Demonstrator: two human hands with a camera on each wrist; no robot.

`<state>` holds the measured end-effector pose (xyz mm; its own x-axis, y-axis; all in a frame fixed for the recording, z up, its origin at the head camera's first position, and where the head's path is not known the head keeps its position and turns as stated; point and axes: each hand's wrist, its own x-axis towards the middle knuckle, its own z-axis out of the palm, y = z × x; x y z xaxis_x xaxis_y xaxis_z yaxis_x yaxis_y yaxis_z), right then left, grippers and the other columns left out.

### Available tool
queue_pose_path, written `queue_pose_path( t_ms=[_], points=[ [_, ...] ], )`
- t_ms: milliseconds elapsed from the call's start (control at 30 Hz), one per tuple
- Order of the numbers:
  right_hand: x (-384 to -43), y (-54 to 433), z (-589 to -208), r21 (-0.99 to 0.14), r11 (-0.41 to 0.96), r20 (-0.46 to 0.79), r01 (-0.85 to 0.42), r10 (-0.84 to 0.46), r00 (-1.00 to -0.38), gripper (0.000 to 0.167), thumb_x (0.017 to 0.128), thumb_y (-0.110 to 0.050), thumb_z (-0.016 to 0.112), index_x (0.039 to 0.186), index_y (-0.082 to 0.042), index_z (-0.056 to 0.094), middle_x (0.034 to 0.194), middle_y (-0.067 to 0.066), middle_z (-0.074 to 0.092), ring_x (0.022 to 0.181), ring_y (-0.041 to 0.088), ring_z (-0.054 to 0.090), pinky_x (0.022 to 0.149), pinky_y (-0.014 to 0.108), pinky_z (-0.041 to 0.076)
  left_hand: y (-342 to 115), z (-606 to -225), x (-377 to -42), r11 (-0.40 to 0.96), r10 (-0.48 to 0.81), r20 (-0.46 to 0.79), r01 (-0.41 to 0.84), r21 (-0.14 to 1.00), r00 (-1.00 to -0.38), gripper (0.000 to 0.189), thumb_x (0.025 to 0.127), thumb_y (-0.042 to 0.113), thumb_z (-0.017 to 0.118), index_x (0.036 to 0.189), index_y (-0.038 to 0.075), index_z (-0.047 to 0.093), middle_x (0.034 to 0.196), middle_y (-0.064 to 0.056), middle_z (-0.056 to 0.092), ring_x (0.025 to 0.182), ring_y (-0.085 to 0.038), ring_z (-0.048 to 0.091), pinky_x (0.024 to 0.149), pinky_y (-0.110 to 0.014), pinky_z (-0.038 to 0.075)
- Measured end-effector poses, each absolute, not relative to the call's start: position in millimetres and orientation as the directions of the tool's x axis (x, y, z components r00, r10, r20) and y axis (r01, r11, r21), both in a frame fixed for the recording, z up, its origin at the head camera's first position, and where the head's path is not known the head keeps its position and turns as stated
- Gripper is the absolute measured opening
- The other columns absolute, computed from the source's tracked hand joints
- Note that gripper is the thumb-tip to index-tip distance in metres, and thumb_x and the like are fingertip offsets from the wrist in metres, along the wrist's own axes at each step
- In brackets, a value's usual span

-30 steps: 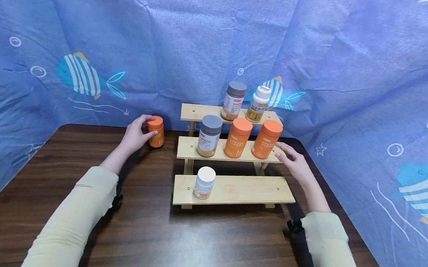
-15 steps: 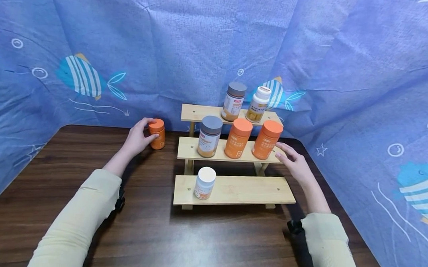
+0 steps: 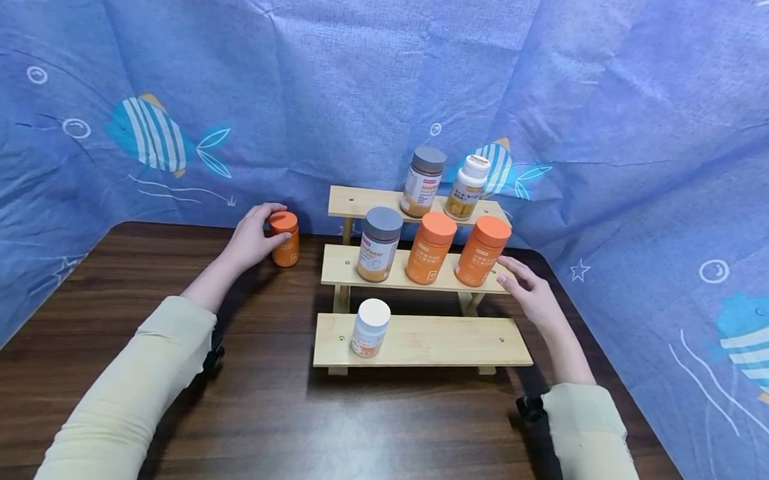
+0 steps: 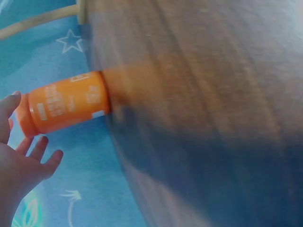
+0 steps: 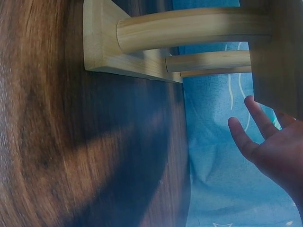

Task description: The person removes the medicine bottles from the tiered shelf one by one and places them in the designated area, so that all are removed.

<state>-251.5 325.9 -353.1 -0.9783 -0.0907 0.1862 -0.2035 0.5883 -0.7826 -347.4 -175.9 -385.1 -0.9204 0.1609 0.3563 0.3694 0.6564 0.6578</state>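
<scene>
At the table's back left, an orange pill bottle (image 3: pixel 286 250) stands upright. My left hand (image 3: pixel 253 237) holds it around its cap, thumb in front and fingers behind. In the left wrist view the thumb and a finger touch the cap (image 4: pixel 26 116), while other fingers spread loosely. My right hand (image 3: pixel 532 293) is at the right end of the middle shelf, its fingers extended close to another orange bottle (image 3: pixel 483 253); whether they touch it I cannot tell. The right wrist view shows the right fingers (image 5: pixel 242 139) beside the wooden stand, with no bottle visible.
A three-tier wooden stand (image 3: pixel 444 339) is right of centre. Its top shelf bears a grey-capped bottle (image 3: pixel 423 184) and a white-capped one (image 3: pixel 467 190). The middle adds a grey-capped bottle (image 3: pixel 380 245) and an orange bottle (image 3: pixel 430 250). A white bottle (image 3: pixel 370 329) is below. Blue cloth (image 3: pixel 353 74) hangs behind.
The head view has shifted slightly. My left hand and the orange bottle it holds have barely moved, and the right hand stays in place beside the stand.
</scene>
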Motion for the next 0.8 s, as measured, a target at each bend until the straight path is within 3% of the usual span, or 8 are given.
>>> queue_pose_path(
  t_ms=[400,800],
  points=[
    [-249,325,-353,-0.793,0.571,0.189,-0.211,-0.099,-0.977,0.051,0.096,-0.023,0.056,0.14,-0.002,0.043,0.149,0.016,0.035,0.136,0.033,0.032,0.085,0.005,0.034,-165,-346,-339,0.691,0.191,0.334,0.368,0.622,-0.923,0.055,0.088,0.017,0.067,0.136,0.003,0.044,0.14,-0.023,0.04,0.131,-0.04,0.033,0.105,-0.057,0.027],
    [-250,327,-354,-0.795,0.571,0.186,-0.206,-0.094,-0.978,0.052,0.095,-0.026,0.057,0.141,-0.004,0.043,0.149,0.014,0.036,0.135,0.031,0.033,0.085,0.005,0.034,-148,-298,-332,0.715,0.225,0.268,0.345,0.608,-0.937,0.061,0.09,0.026,0.064,0.142,0.01,0.039,0.15,-0.017,0.031,0.137,-0.039,0.026,0.107,-0.06,0.023]
  ],
)
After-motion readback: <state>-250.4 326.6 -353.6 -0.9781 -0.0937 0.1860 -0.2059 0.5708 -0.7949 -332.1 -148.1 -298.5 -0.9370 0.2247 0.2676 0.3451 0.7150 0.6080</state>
